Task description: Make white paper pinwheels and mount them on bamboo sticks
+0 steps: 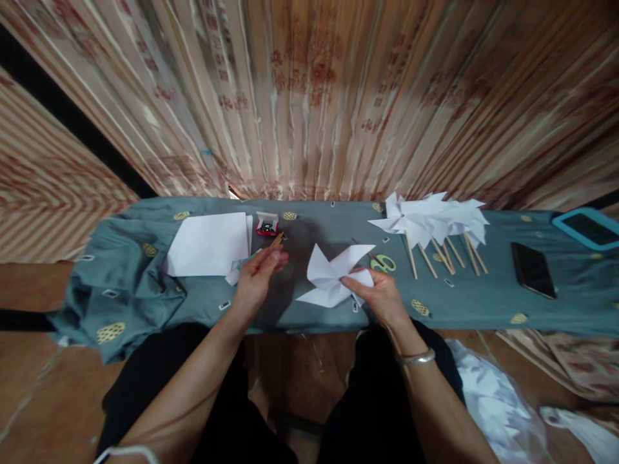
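so here's a long, narrow counter dressed in blue-grey cloth, bunched up at the left end; a pleated, red-patterned curtain hangs behind the far edge, and brown floor shows below. white paper lies toward the left end, a small red box just beside it. over along the far edge, white pinwheels overlap in a row, and a dark phone lies nearer the right end. now the right hand: fingers pinching a paper pinwheel, thumb on top, over the middle of the near edge, scissors just beyond. and the left hand, fingers half curled, is right at some thin sticks near the box; whether they're gripped, i can't tell.
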`<state>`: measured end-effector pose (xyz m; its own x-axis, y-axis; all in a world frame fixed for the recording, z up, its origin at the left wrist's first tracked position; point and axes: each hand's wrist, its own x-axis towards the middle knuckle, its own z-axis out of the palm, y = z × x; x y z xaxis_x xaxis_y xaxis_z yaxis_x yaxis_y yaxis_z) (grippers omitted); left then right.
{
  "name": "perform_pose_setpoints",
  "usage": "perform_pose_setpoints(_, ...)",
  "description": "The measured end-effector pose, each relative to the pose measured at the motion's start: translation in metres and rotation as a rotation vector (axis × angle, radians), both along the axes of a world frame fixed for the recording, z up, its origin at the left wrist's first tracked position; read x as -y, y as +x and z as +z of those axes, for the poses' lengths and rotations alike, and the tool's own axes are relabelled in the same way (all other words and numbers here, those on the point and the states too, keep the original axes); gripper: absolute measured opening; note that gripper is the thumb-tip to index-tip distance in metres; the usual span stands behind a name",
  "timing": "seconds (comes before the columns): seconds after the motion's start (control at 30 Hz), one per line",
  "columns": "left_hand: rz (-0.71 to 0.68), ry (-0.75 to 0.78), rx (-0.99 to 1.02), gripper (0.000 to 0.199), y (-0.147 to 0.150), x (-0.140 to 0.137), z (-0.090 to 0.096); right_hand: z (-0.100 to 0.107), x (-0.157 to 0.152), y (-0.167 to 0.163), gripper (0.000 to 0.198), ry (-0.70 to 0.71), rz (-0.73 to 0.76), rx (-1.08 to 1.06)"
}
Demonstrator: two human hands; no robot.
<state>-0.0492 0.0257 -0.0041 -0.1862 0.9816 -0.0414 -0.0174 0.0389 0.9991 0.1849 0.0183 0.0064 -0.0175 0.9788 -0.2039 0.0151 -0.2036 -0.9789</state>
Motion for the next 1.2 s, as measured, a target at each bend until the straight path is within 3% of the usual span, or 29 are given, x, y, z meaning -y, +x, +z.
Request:
perform_pose_setpoints(0.1, -0.069, 0.154, -0.589, 0.034, -0.015, -0.008, -0.01, -0.002, 0.002, 0.003, 0.029, -0.009, 0.043, -0.009)
perform_pose_setpoints(0.2, -0.127, 0.207, -1.006, 0.038, -0.02, -0.011, -0.017, -0.001, 0.005, 0.003, 0.028, -0.035, 0.094, -0.019)
perform_pose_setpoints(0.3, -0.157, 0.203, -1.196, 0.04, -0.018, -0.012, -0.021, 0.001, 0.007, 0.003, 0.028, -0.004, 0.118, -0.033)
perform_pose_setpoints(0.53, -0.145, 0.179, -1.349, 0.044, -0.017, -0.022, -0.022, 0.0, 0.007, 0.01, 0.025, 0.089, 0.122, -0.022)
perform_pose_setpoints(0.83, -0.154, 0.043, -1.416, 0.03, -0.018, -0.032, -0.021, -0.005, 0.008, 0.017, 0.024, 0.08, 0.227, 0.014)
perform_pose_setpoints(0.93, -0.157, 0.065, -1.352, 0.03, -0.014, -0.028, -0.02, -0.005, 0.008, 0.016, 0.022, 0.064, 0.215, -0.025)
perform_pose_setpoints(1.1, -0.195, 0.132, -0.891, 0.026, 0.003, -0.016, -0.013, -0.007, 0.004, 0.006, 0.026, -0.051, 0.042, -0.249)
perform_pose_setpoints(1.2, -0.21, 0.086, -0.533, 0.025, 0.015, -0.008, -0.011, -0.007, 0.0, 0.001, 0.029, -0.104, -0.038, -0.448)
